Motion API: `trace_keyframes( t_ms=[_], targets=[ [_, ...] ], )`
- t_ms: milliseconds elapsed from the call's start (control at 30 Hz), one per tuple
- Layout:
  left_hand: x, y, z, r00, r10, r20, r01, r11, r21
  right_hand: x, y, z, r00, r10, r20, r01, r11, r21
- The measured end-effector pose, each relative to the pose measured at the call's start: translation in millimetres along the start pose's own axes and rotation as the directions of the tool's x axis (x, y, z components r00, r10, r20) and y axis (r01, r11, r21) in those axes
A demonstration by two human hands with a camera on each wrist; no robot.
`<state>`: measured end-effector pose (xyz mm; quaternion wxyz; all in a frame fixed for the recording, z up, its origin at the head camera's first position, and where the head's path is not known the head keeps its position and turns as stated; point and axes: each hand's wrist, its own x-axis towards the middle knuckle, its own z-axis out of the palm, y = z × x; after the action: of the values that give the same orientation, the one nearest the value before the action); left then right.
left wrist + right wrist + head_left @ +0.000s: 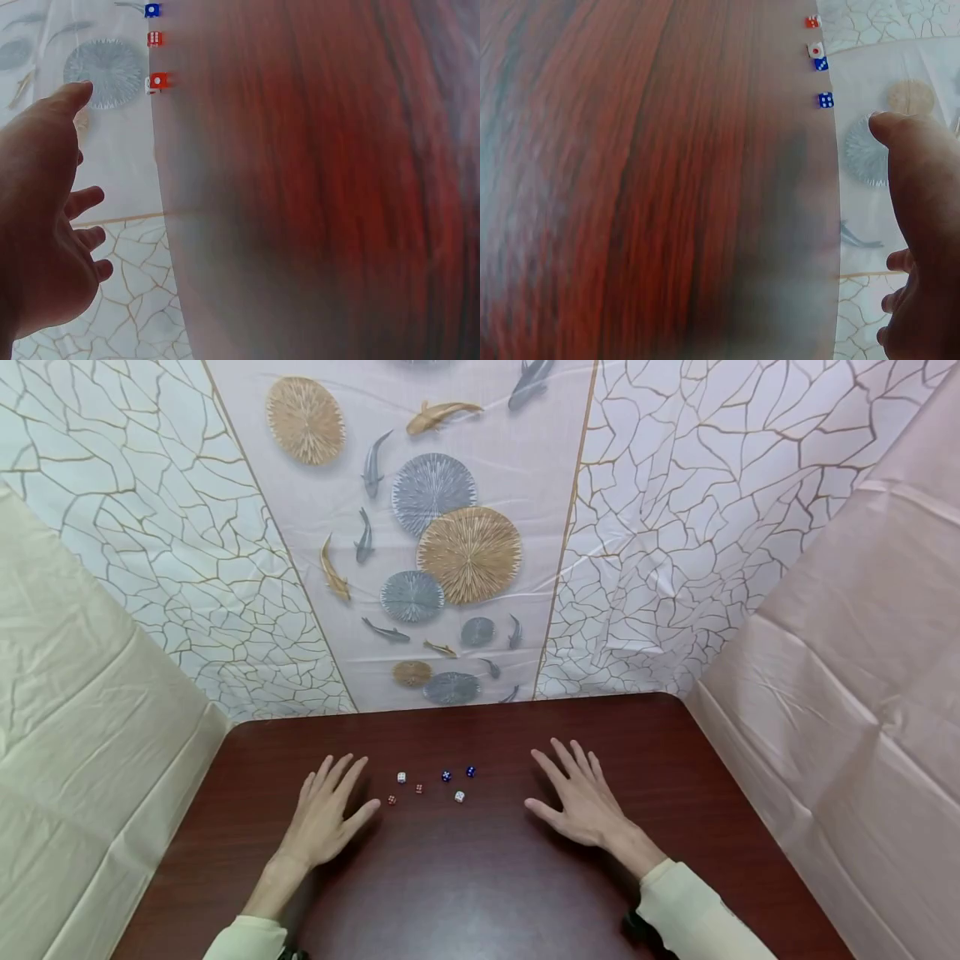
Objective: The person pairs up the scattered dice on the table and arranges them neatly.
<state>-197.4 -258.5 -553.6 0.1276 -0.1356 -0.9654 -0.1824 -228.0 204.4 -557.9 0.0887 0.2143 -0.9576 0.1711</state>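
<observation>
Several small dice lie loosely grouped on the dark red-brown table between the two hands: two red dice, the nearer-left one [392, 800] and another [419, 788], two white dice, one at the back [401, 777] and one nearer [460, 796], and two blue dice, a left one [446, 775] and a right one [471, 771]. To their left, my left hand [322, 818] has its fingers spread and holds nothing; its thumb tip is close to the nearer red die. My right hand [581, 797], also spread and holding nothing, is farther off on the right side.
The glossy wooden table [450, 893] has rounded far corners. Behind it hangs a patterned cloth [637, 568] with fish and round leaf shapes. Plain beige cloth panels rise at the left [90, 735] and right [840, 693] edges.
</observation>
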Motion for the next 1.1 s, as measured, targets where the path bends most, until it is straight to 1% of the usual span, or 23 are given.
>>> trace_keyframes(
  t_ms=[233,567,733,933,1100],
  targets=[
    [1.3,4.9,6.3,1.0,0.027,-0.013,-0.027,1.0,-0.014,4,-10,6,0.999,-0.036,0.006,0.036,0.999,0.012],
    [2.0,9.6,10.8,1.0,0.016,-0.008,-0.017,0.998,-0.061,9,-27,11,0.998,-0.066,0.012,0.066,0.996,0.062],
    [2.7,11.0,12.7,1.0,0.017,-0.015,-0.018,0.997,-0.08,14,-35,15,0.995,-0.1,-0.008,0.101,0.992,0.078],
    [3.1,11.4,14.9,1.0,0.017,-0.007,-0.018,0.995,-0.095,19,-45,18,0.99,-0.133,-0.036,0.137,0.984,0.114],
    [3.3,11.8,16.4,1.0,0.028,-0.007,-0.029,0.993,-0.112,24,-55,21,0.99,-0.138,-0.019,0.139,0.98,0.141]
  ],
)
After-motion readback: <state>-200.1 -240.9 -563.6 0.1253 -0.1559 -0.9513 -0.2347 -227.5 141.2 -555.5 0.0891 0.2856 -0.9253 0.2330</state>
